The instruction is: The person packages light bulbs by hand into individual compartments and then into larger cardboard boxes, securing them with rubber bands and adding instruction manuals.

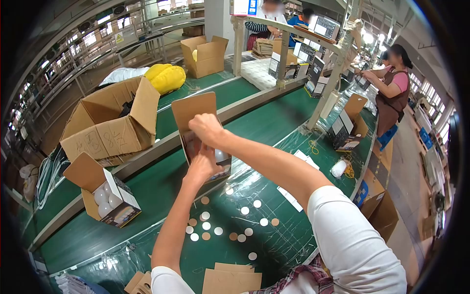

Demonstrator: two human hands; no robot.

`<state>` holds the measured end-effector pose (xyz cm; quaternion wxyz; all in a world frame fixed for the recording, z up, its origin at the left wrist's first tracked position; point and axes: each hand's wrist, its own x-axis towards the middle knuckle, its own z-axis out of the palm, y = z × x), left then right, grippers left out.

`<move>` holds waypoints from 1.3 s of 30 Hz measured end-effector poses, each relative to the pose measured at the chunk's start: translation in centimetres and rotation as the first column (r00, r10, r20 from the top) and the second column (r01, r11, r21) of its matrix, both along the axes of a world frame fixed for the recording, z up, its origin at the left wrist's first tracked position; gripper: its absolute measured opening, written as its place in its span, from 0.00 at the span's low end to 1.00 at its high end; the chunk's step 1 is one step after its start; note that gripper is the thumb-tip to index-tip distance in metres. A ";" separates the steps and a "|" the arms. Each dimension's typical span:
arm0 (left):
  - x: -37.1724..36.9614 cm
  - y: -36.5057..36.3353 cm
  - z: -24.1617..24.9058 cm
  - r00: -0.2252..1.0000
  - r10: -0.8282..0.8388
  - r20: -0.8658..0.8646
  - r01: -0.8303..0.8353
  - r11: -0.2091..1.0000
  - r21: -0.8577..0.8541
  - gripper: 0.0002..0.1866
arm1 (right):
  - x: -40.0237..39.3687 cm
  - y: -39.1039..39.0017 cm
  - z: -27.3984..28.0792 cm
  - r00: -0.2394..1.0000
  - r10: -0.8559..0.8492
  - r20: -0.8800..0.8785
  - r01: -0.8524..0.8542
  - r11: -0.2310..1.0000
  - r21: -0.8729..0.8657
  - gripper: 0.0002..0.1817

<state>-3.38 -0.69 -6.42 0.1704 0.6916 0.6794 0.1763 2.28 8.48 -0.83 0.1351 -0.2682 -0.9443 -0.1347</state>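
An open printed carton (195,110) with its brown lid flap raised stands in front of me on the green conveyor belt. White round light bulbs (220,156) show inside it at the right. My right hand (207,129) is at the top of the carton, its fingers curled and pointing down into the opening; what they grip is hidden. Just below it, my left hand (202,164) reaches over the near side, thumb spread from the fingers, fingertips partly out of sight in the carton.
White and brown discs (218,231) lie scattered near me. Left stands another open carton (119,201) of bulbs, behind it a large cardboard box (110,132). A metal rail (156,148) runs behind the belt. At the right, a co-worker (394,88) stands beside more cartons.
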 end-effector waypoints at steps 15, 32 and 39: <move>-3.4 -2.1 -1.1 0.966 -0.257 -0.041 0.259 0.935 0.244 0.29 | -5.5 -1.6 -4.2 0.993 -0.043 -0.107 0.031 0.993 -0.110 0.06; 50.0 -4.8 10.3 0.398 -0.899 0.182 0.849 0.437 0.297 0.22 | 84.6 -27.4 -13.5 -0.251 -0.730 -0.636 0.679 0.335 -0.653 0.10; 94.1 -6.8 -20.2 0.181 -0.764 0.619 0.983 0.136 -0.120 0.21 | 102.6 -36.5 -39.2 -0.625 -0.777 -0.076 0.497 -0.322 -0.806 0.13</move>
